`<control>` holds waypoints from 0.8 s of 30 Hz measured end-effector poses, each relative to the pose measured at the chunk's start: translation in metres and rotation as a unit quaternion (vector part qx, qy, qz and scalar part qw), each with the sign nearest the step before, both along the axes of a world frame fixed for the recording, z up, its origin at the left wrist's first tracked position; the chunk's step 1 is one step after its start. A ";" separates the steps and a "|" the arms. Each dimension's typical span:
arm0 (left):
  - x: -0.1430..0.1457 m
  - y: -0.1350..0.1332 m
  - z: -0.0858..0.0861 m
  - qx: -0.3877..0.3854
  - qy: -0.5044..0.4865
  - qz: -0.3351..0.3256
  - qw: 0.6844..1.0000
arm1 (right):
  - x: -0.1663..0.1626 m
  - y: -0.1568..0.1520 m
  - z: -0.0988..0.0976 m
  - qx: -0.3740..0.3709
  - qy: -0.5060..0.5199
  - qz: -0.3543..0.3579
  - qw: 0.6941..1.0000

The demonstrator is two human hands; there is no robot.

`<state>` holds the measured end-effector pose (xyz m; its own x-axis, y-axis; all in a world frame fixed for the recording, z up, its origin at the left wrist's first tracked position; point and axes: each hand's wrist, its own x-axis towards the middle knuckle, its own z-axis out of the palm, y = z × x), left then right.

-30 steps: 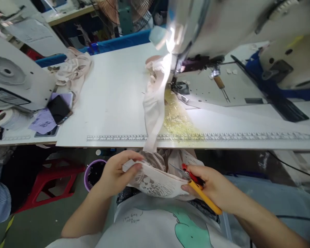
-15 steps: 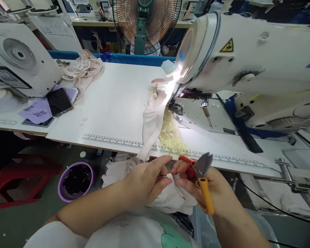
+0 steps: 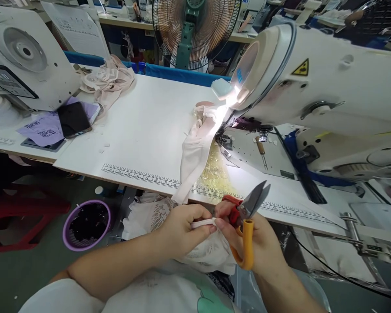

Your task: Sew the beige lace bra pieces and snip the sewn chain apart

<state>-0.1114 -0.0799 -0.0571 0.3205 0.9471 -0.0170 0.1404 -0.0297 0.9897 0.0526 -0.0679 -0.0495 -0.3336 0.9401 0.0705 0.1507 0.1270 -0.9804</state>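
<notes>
My left hand (image 3: 182,228) is closed in a pinch on a narrow white fabric strip (image 3: 202,223). The thumb and fingertips of my right hand (image 3: 247,234) meet the strip's other end. That same hand also carries scissors (image 3: 246,243) with one orange and one red handle, their blades pointing up and a little apart. Below both hands, a white lace garment (image 3: 211,252) lies over my lap, partly hidden by them. Above them, a pale fabric piece (image 3: 195,152) runs from the sewing machine (image 3: 299,74) down over the table's front edge.
The white table (image 3: 150,126) bears a printed ruler (image 3: 140,174) along its front. Pale garments (image 3: 112,80) and a black phone (image 3: 74,119) lie at left by another machine (image 3: 22,56). A purple basket (image 3: 87,226) and red stool (image 3: 22,217) stand on the floor.
Both hands have drawn closer together and turned slightly, so the white strip shows more plainly between them. The scissors have shifted a little left. The camera view has tilted slightly.
</notes>
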 end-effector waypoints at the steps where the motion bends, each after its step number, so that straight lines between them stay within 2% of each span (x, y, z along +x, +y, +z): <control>1: 0.000 0.001 0.000 -0.041 -0.031 -0.009 0.999 | 0.000 0.000 0.001 -0.007 -0.004 0.002 1.000; 4: -0.001 0.004 0.000 -0.133 -0.079 -0.035 0.987 | 0.006 0.005 0.007 -0.054 -0.026 0.043 0.997; 7: -0.006 0.007 -0.001 -0.169 -0.091 -0.048 0.980 | 0.021 0.012 0.010 -0.090 -0.074 0.157 0.981; 9: -0.009 0.009 -0.002 -0.202 -0.094 -0.053 0.973 | 0.034 0.014 0.008 -0.090 -0.122 0.241 0.959; 11: -0.010 0.011 -0.002 -0.234 -0.087 -0.058 0.967 | 0.045 0.013 0.004 -0.080 -0.164 0.296 0.938; 18: -0.011 0.020 0.003 -0.259 -0.023 -0.059 0.964 | 0.057 0.003 -0.006 -0.061 -0.281 0.316 0.904; 24: -0.012 0.023 0.003 -0.281 -0.024 -0.062 0.958 | 0.056 0.005 -0.004 -0.059 -0.298 0.310 0.901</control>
<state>-0.1232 -0.0574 -0.0543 0.4425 0.7481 -0.4945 0.1239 0.4952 0.8599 0.1088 -0.0627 -0.0537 -0.7420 0.5499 -0.3834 0.5913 0.2674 -0.7608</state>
